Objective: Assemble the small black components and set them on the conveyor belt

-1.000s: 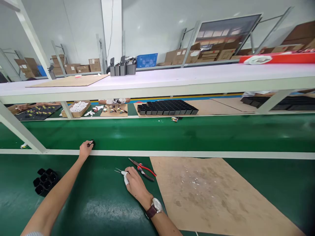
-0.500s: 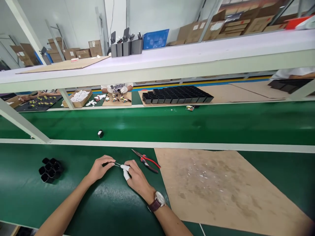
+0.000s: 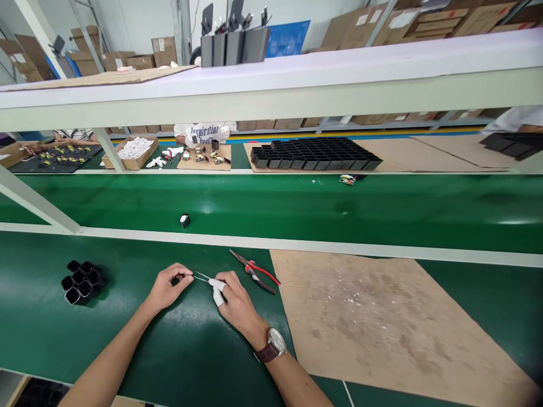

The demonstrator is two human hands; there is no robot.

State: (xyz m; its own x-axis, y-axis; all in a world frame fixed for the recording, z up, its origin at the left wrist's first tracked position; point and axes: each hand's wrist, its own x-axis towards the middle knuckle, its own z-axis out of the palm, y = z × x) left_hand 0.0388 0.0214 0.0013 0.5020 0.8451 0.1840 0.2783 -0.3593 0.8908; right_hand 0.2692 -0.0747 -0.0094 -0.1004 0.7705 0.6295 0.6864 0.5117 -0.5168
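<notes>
My left hand (image 3: 171,287) is over the green bench, thumb and index finger pinched together. Whether something small sits in that pinch is too fine to make out. Facing it, my right hand (image 3: 235,302) wears white covers on two fingers and grips a thin, pale two-pronged piece (image 3: 202,277). Its prongs point left, and their tips end close beside my left fingertips. Behind my right hand lie long-nosed pliers (image 3: 253,271) with red and black handles. Off to the left, a cluster of black square cups (image 3: 81,282) stands on the bench.
Stained cardboard (image 3: 382,322) covers the bench at right. Beyond a pale rail (image 3: 237,242) runs a green belt (image 3: 271,206) carrying a small black cup (image 3: 184,220) with white inside. Black cups (image 3: 318,155) stand in rows opposite, near a co-worker (image 3: 206,133). A shelf (image 3: 297,93) crosses above.
The camera view has shifted, so the background sits higher. My left fingertips have drawn slightly left, and more of the two prongs shows between the hands. The right hand keeps its grip.
</notes>
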